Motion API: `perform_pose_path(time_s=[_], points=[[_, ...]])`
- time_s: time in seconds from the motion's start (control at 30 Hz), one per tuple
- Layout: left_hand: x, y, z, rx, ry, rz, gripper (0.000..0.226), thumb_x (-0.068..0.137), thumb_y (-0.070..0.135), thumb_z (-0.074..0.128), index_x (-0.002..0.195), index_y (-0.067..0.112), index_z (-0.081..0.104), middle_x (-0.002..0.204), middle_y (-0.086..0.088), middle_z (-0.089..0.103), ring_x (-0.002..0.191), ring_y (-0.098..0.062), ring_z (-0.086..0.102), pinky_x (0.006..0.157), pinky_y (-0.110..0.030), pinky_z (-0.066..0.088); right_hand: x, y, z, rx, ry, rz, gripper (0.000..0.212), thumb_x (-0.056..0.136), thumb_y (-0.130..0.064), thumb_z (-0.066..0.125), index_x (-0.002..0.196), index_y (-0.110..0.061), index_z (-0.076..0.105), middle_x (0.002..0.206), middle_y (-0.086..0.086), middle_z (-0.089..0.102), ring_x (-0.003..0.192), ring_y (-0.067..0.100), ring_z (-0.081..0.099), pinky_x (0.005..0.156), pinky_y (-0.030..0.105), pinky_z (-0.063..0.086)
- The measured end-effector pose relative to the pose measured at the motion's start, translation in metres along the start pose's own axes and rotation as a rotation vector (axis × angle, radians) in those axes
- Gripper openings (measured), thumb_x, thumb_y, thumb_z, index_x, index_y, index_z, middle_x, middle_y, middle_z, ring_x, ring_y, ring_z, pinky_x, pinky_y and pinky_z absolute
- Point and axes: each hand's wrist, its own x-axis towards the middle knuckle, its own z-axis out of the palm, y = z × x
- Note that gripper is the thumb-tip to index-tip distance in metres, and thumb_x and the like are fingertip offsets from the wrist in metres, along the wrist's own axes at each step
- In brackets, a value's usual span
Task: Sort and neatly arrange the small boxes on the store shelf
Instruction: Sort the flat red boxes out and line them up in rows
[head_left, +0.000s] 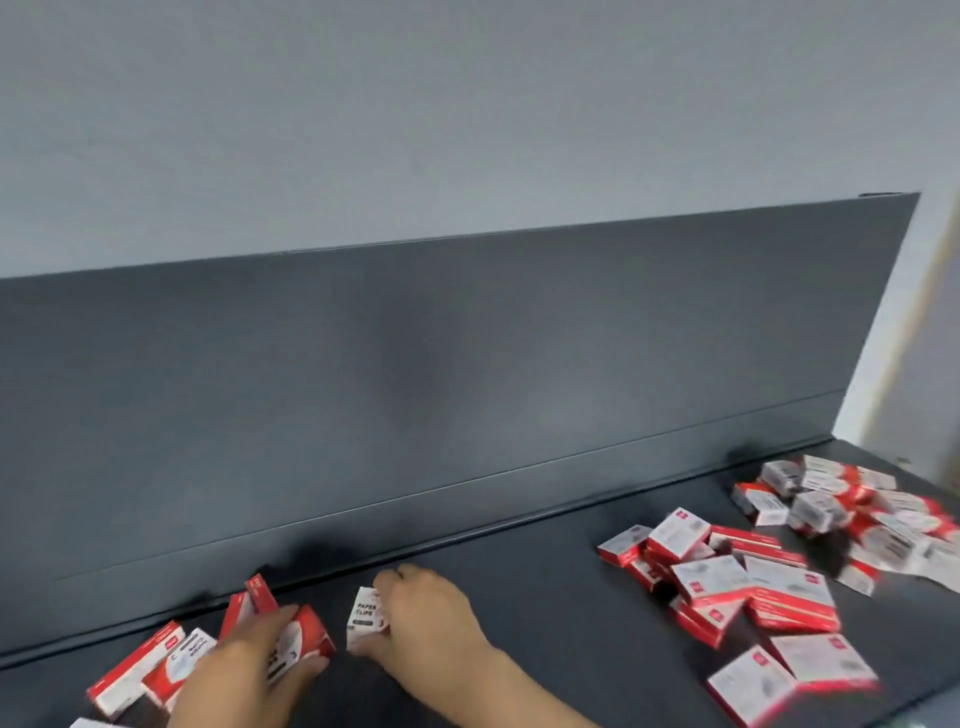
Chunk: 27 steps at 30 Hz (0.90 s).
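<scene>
Down at the near left of the dark shelf (519, 597), both hands are busy among small red-and-white boxes. The right hand (426, 623) pinches a paper-clip box (365, 618) that stands on end. Its white face, printed "PAPER CLIPS", is turned toward the camera. The thumb sits at the box's lower near corner and the fingers curl over its upper right edge.

Just beside it to the left, the left hand (244, 675) grips a red box (311, 631) with a white face, fingers over the top and thumb at the near end. That box lies tilted on the shelf. Behind this hand a leaning box (261, 592) stands on edge close to the back panel (415, 364). It touches another red one that is mostly hidden by the hand. Further left, two flat boxes (135, 670) lie slanted side by side, close to the front edge.

Well apart, toward the right, a loose heap (727, 577) of the same boxes lies jumbled, some resting on others. Beyond it a second heap (841, 499) sits at the far right end of the shelf, too blurred to read. At the near right, a front pair (779, 675) of boxes lies touching, white faces up. Above the panel is a plain grey wall (363, 104).
</scene>
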Motion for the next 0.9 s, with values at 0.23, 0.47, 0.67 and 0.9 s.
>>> perform_pose_path(time_s=[0.23, 0.47, 0.67, 0.9], points=[[0.001, 0.162, 0.025, -0.163, 0.081, 0.103, 0.052, 0.062, 0.022, 0.085, 0.111, 0.016, 0.067, 0.104, -0.005, 0.070, 0.089, -0.023, 0.064, 0.073, -0.027, 0.038, -0.075, 0.112, -0.105, -0.004, 0.252, 0.085, 0.042, 0.083, -0.039, 0.062, 0.110, -0.008, 0.052, 0.115, 0.012, 0.056, 0.106, 0.030, 0.053, 0.084, 0.036, 0.041], [-0.011, 0.336, 0.092, -0.218, 0.067, 0.281, 0.050, 0.076, 0.039, 0.070, 0.123, 0.025, 0.056, 0.118, 0.008, 0.062, 0.104, -0.010, 0.058, 0.090, -0.025, 0.046, -0.160, 0.263, -0.186, -0.104, 0.322, 0.184, 0.048, 0.083, -0.044, 0.061, 0.117, -0.011, 0.052, 0.117, 0.007, 0.058, 0.106, 0.024, 0.055, 0.085, 0.034, 0.045], [-0.002, 0.445, 0.142, -0.216, 0.029, 0.318, 0.053, 0.081, 0.045, 0.063, 0.129, 0.027, 0.050, 0.129, 0.010, 0.056, 0.118, -0.010, 0.051, 0.101, -0.025, 0.039, -0.197, 0.376, -0.236, -0.139, 0.336, 0.312, 0.047, 0.082, -0.045, 0.062, 0.116, -0.013, 0.054, 0.117, 0.005, 0.060, 0.106, 0.024, 0.056, 0.086, 0.034, 0.047], [0.043, 0.504, 0.187, -0.150, -0.046, 0.304, 0.043, 0.081, 0.041, 0.066, 0.117, 0.021, 0.057, 0.115, 0.005, 0.062, 0.106, -0.014, 0.057, 0.092, -0.028, 0.046, -0.200, 0.446, -0.261, -0.138, 0.339, 0.435, 0.045, 0.082, -0.043, 0.064, 0.116, -0.015, 0.054, 0.114, 0.005, 0.062, 0.100, 0.022, 0.059, 0.081, 0.030, 0.048]])
